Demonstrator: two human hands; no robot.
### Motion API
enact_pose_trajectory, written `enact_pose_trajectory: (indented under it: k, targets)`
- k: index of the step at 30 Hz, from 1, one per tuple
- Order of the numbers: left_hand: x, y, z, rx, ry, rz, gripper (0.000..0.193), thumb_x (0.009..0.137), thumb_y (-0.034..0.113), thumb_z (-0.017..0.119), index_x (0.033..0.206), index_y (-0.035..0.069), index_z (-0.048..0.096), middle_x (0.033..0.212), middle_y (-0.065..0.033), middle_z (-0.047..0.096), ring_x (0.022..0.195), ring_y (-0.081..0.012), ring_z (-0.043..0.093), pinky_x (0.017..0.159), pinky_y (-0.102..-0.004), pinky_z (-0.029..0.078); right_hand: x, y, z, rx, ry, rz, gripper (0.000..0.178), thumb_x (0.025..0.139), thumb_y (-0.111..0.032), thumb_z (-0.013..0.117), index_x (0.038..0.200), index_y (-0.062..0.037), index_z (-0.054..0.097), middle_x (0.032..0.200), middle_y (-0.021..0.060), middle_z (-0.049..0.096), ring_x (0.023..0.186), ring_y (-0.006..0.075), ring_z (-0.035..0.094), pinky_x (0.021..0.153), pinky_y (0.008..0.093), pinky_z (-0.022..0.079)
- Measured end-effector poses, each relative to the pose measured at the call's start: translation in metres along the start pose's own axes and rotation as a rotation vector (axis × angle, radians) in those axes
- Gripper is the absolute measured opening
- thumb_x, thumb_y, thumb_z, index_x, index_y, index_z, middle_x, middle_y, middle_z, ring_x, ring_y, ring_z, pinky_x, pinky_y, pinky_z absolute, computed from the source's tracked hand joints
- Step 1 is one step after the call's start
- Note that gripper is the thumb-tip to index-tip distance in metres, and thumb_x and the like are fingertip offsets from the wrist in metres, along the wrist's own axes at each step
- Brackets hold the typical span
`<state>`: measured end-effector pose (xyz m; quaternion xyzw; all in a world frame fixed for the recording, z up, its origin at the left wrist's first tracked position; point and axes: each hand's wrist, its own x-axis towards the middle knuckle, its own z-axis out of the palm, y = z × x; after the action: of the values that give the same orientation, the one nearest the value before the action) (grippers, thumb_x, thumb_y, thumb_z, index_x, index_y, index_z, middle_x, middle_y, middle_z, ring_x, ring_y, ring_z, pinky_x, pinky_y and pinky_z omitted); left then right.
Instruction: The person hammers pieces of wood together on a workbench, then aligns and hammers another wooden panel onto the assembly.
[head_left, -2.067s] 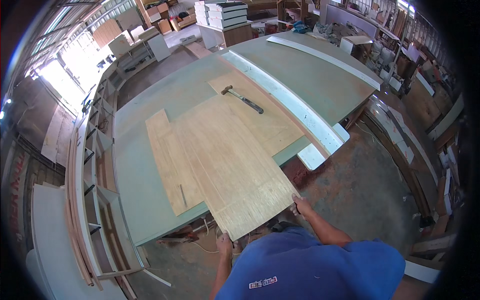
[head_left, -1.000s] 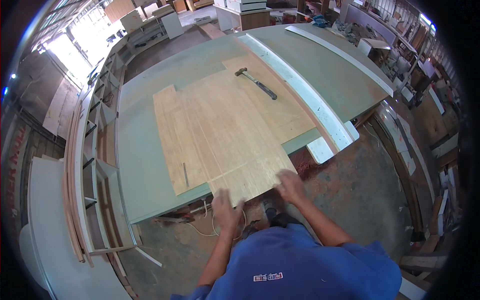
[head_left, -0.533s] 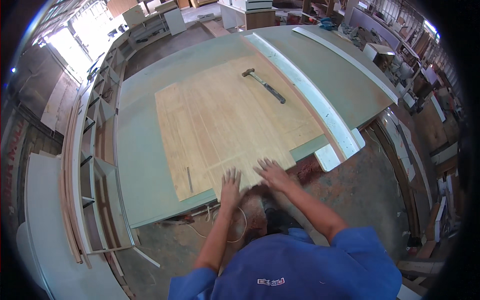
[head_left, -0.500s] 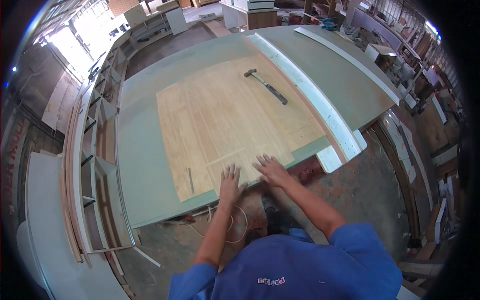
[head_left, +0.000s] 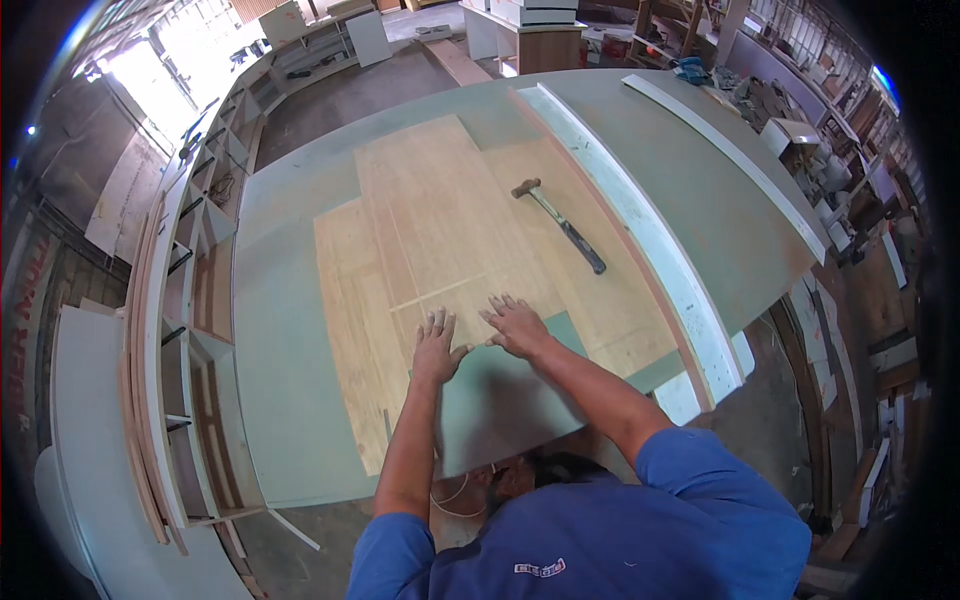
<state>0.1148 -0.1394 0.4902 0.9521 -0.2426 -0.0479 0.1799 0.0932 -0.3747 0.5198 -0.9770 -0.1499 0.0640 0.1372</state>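
A light plywood panel (head_left: 450,220) lies on a pale green worktable (head_left: 275,350), with more plywood showing to its left (head_left: 345,310) and right (head_left: 615,305). My left hand (head_left: 435,350) rests flat at the panel's near edge, fingers stretched and thumb out. Beside it, my right hand (head_left: 518,326) presses on the same edge with fingers spread. Neither hand grips anything. A thin pale strip or line (head_left: 445,291) crosses the panel just beyond my fingers. On the right-hand plywood lies a hammer (head_left: 562,228), its dark grip toward me.
A long white board (head_left: 640,220) with a brown edge runs along the table's right side, and a narrow white strip (head_left: 730,155) lies farther right. An open shelf frame (head_left: 200,400) stands along the left. Tools and scraps (head_left: 740,92) are heaped at the back right.
Both hands have moved away from me, and the middle plywood panel has slid forward with them. Green tabletop now shows between my forearms. My body leans closer to the table.
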Motion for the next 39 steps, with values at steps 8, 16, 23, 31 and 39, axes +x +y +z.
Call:
enact_pose_trajectory:
  k: [8,16,23,31,39]
  targets:
    - [0.019,0.011,-0.007,-0.05,0.049,-0.073,0.088,0.087,0.054,0.07,0.157,0.011,0.038,0.165,-0.0185,0.028,0.153,-0.0391,0.023,0.124,-0.0569,0.018,0.016,0.019,0.003,-0.027,0.033,-0.044,0.077,0.088,-0.053,0.069,0.153,-0.0179,0.046,0.162,0.015,0.035,0.149,0.0366,0.033,0.119,0.0529,0.031]
    - [0.075,0.004,-0.009,-0.164,0.297,-0.366,0.06,0.095,0.038,0.063,0.139,-0.001,0.053,0.149,-0.0261,0.046,0.144,-0.0415,0.038,0.118,-0.058,0.027,0.075,0.04,-0.014,0.207,0.095,0.016,0.056,0.085,-0.046,0.068,0.126,-0.0083,0.067,0.14,0.0174,0.057,0.132,0.0342,0.05,0.109,0.0527,0.037]
    - [0.128,0.011,0.021,0.064,0.477,-0.418,0.062,0.098,0.034,0.058,0.148,0.0,0.044,0.155,-0.0291,0.039,0.147,-0.0447,0.032,0.122,-0.0577,0.018,0.238,0.124,-0.006,0.075,0.386,-0.022,0.054,0.086,-0.041,0.066,0.124,-0.0032,0.064,0.138,0.0198,0.058,0.133,0.0341,0.05,0.108,0.0537,0.037]
    - [0.135,0.014,0.007,0.064,0.339,-0.485,0.066,0.099,0.037,0.057,0.151,-0.001,0.041,0.157,-0.0287,0.035,0.149,-0.046,0.028,0.122,-0.0604,0.015,0.48,0.172,-0.028,-0.011,0.276,0.108,0.064,0.098,-0.053,0.048,0.148,-0.0135,0.05,0.162,0.0093,0.037,0.15,0.0298,0.033,0.121,0.056,0.021]
    - [0.135,0.004,0.007,0.057,0.268,-0.57,0.07,0.096,0.043,0.061,0.15,0.001,0.045,0.157,-0.0275,0.036,0.15,-0.0436,0.03,0.121,-0.0629,0.017,0.661,0.196,-0.069,-0.03,0.163,0.207,0.069,0.1,-0.059,0.045,0.154,-0.0162,0.043,0.165,0.0057,0.033,0.153,0.0265,0.027,0.122,0.064,0.017]
